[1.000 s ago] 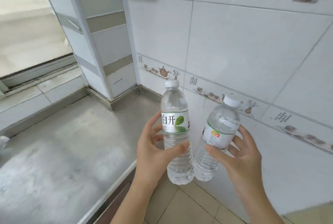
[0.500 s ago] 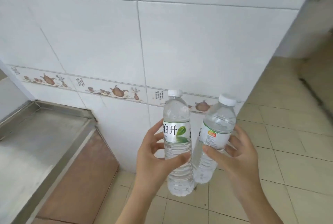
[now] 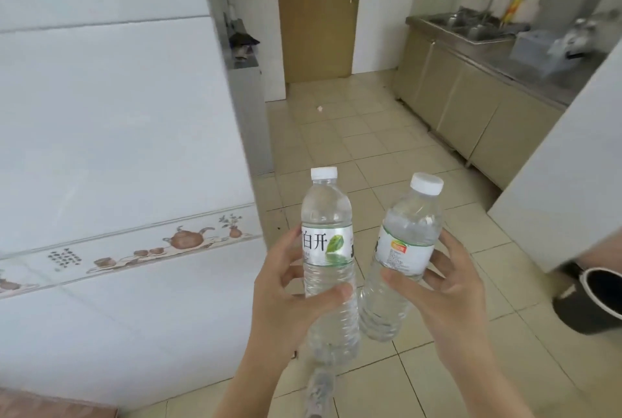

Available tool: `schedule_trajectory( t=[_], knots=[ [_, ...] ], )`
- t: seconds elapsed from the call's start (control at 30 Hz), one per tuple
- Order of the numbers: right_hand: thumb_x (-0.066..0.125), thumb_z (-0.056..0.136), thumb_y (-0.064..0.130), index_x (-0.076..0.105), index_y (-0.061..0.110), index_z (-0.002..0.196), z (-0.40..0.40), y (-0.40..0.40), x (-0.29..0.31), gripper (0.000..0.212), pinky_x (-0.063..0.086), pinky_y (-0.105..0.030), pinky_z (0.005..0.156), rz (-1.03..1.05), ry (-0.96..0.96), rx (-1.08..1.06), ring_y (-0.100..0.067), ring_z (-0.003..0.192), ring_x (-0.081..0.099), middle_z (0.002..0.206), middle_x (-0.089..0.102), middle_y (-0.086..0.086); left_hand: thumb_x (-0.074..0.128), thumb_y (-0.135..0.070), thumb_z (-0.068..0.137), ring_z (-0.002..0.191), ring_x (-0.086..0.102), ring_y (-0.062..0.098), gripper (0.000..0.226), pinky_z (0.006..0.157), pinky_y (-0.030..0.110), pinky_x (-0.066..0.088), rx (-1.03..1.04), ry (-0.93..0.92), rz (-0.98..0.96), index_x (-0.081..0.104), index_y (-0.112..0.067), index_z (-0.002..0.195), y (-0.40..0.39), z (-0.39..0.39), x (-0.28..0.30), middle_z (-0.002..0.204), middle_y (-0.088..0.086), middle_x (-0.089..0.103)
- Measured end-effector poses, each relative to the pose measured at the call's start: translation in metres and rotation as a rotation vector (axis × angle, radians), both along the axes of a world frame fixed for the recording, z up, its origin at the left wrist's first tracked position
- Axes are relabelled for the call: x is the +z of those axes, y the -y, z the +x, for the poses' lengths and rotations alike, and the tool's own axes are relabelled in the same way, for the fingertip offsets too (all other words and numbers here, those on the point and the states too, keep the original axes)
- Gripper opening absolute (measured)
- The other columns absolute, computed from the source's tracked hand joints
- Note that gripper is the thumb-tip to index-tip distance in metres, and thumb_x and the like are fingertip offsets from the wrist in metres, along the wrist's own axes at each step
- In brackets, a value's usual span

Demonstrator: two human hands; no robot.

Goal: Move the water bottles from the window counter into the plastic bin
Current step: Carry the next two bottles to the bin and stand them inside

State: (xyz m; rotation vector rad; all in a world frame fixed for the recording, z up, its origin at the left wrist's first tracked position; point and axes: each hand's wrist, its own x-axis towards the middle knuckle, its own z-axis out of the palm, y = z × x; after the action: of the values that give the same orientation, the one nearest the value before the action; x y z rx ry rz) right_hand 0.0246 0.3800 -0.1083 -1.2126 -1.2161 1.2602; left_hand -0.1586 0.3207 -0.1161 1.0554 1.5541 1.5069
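I hold one water bottle in each hand, chest-high over the tiled floor (image 3: 336, 134). My left hand (image 3: 286, 296) is wrapped around the left bottle (image 3: 328, 249), thumb across its front below the leaf label, fingers behind; it stands upright, white cap on top. My right hand (image 3: 444, 286) clasps the right bottle (image 3: 404, 249) the same way, and this one tilts, cap leaning to the right. The two bases sit just beside each other, perhaps touching. No window bench shows here, and I cannot pick out the plastic bin with certainty: a bluish box (image 3: 531, 44) rests on the far bench (image 3: 525, 70) up to the right, near the sink (image 3: 471, 27), too blurred to name. If that is the bin, it lies well ahead and right, nearer my right hand, so I judge that bottle goes in first.
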Motion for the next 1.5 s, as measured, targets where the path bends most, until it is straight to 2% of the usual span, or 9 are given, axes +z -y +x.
schedule_trajectory(
  t=[0.2,0.33,0.6,0.73,0.9,1.0,1.2,1.37,1.5],
  knots=[
    [0.091,0.054,0.014,0.054,0.059,0.110,0.037,-0.075,-0.009,0.081,0.052,-0.049,0.092,0.007,0.034,-0.148,-0.013,0.103,0.067,0.108,0.070,0.011,0.091,-0.027,0.040,0.097,0.066,0.003,0.085,0.067,0.012,0.051,-0.106,0.046,0.000,0.056,-0.067,0.106,-0.106,0.031,-0.009,0.110,-0.018,0.071],
    [0.090,0.056,0.013,0.054,0.058,0.109,0.054,-0.138,-0.008,0.079,0.051,-0.047,0.094,0.014,0.083,-0.219,-0.010,0.104,0.066,0.109,0.070,0.010,0.094,-0.010,0.049,0.092,0.067,0.003,0.086,0.064,0.007,0.048,-0.179,0.072,0.010,0.057,-0.056,0.111,-0.186,0.048,-0.008,0.108,-0.014,0.073],
    [0.088,0.057,0.006,0.055,0.052,0.109,0.092,-0.258,0.014,0.077,0.050,-0.043,0.096,0.039,0.107,-0.355,-0.008,0.104,0.064,0.111,0.067,0.012,0.094,-0.005,0.056,0.097,0.066,0.006,0.086,0.066,0.010,0.050,-0.332,0.083,0.041,0.057,-0.050,0.119,-0.337,0.083,0.008,0.112,-0.009,0.072],
    [0.089,0.056,0.007,0.056,0.050,0.112,0.110,-0.310,0.012,0.078,0.053,-0.040,0.090,0.038,0.104,-0.389,-0.008,0.101,0.066,0.111,0.068,0.012,0.095,-0.009,0.051,0.097,0.067,0.007,0.087,0.066,0.011,0.051,-0.363,0.071,0.041,0.058,-0.052,0.118,-0.398,0.100,0.007,0.111,-0.010,0.072],
    [0.089,0.056,0.007,0.055,0.056,0.104,0.136,-0.390,0.004,0.077,0.054,-0.030,0.078,0.039,0.106,-0.398,-0.002,0.093,0.067,0.105,0.069,0.014,0.092,-0.019,0.047,0.100,0.067,0.007,0.085,0.068,0.013,0.052,-0.370,0.056,0.038,0.057,-0.060,0.113,-0.481,0.124,-0.001,0.111,-0.013,0.071],
    [0.089,0.055,0.008,0.054,0.054,0.107,0.153,-0.448,-0.002,0.078,0.055,-0.036,0.081,0.036,0.095,-0.400,-0.002,0.093,0.067,0.106,0.069,0.012,0.092,-0.018,0.047,0.098,0.066,0.005,0.085,0.067,0.012,0.051,-0.357,0.044,0.046,0.056,-0.067,0.106,-0.539,0.143,-0.006,0.109,-0.017,0.071],
    [0.089,0.056,0.006,0.055,0.051,0.109,0.193,-0.575,-0.006,0.078,0.053,-0.046,0.093,0.026,0.078,-0.412,-0.006,0.097,0.067,0.105,0.070,0.010,0.091,-0.023,0.044,0.097,0.066,0.005,0.085,0.067,0.012,0.051,-0.355,0.030,0.048,0.056,-0.067,0.107,-0.665,0.183,-0.006,0.109,-0.017,0.071],
    [0.088,0.058,0.004,0.057,0.059,0.103,0.221,-0.670,0.001,0.078,0.051,-0.047,0.095,0.046,0.089,-0.414,-0.005,0.099,0.066,0.103,0.070,0.021,0.091,-0.023,0.045,0.098,0.066,0.004,0.085,0.066,0.012,0.052,-0.372,0.022,0.049,0.055,-0.068,0.107,-0.760,0.210,0.002,0.112,-0.019,0.070],
    [0.088,0.057,0.003,0.057,0.051,0.107,0.238,-0.736,0.002,0.076,0.051,-0.048,0.095,0.029,0.078,-0.443,-0.008,0.099,0.067,0.104,0.070,0.016,0.091,-0.020,0.045,0.096,0.066,0.003,0.085,0.064,0.013,0.052,-0.383,0.028,0.042,0.056,-0.067,0.107,-0.829,0.226,0.002,0.111,-0.017,0.070]
  ],
)
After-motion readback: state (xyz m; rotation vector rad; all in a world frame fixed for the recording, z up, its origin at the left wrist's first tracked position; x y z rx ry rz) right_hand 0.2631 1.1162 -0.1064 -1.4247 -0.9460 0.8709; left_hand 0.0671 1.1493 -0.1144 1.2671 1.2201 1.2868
